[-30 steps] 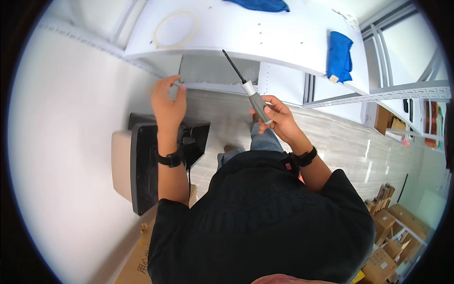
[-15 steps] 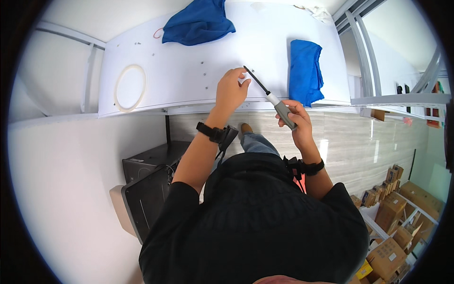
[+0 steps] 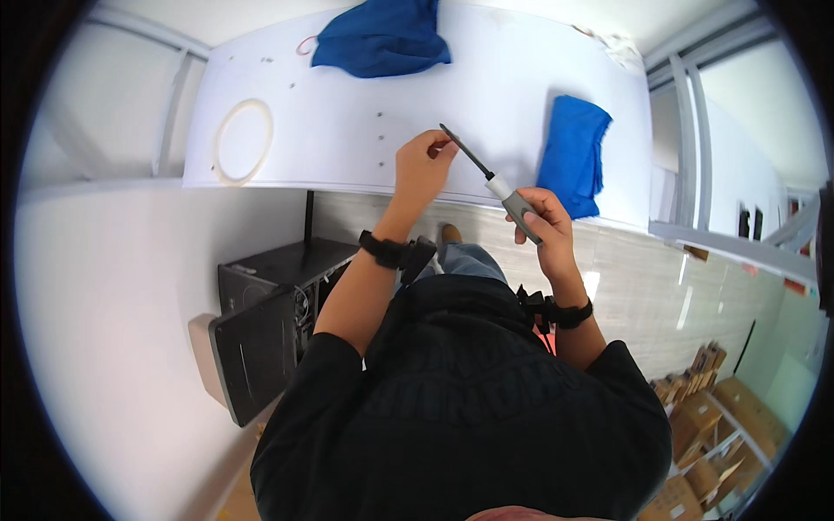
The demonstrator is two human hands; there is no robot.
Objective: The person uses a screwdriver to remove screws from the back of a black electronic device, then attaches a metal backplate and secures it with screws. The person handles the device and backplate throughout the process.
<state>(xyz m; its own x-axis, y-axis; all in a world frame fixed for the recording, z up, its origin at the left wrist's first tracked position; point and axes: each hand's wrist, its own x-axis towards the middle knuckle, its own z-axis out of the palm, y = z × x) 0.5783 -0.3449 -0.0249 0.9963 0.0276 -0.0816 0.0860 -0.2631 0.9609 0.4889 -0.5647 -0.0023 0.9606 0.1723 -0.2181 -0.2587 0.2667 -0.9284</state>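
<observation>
My right hand (image 3: 544,222) is wrapped round the grey handle of a screwdriver (image 3: 519,210) with a white collar and a long dark shaft. The shaft slants up and left over the white table, its tip in the air beyond my left fingers. My left hand (image 3: 420,169) is closed in a pinch, thumb and forefinger together beside the shaft near the tip. Anything between those fingertips is too small to make out. Several small dark pieces, perhaps screws (image 3: 380,137), lie on the table left of my left hand.
A dark blue cloth (image 3: 382,43) lies at the table's far side, a folded blue cloth (image 3: 575,156) to the right. A pale ring (image 3: 219,143) rests at the left. Below stands an opened black case (image 3: 261,347); cardboard boxes (image 3: 695,425) are at lower right.
The view has turned slightly. My left thumb and forefinger, apart before, have come together in a pinch beside the shaft. The right hand still holds the screwdriver at much the same slant.
</observation>
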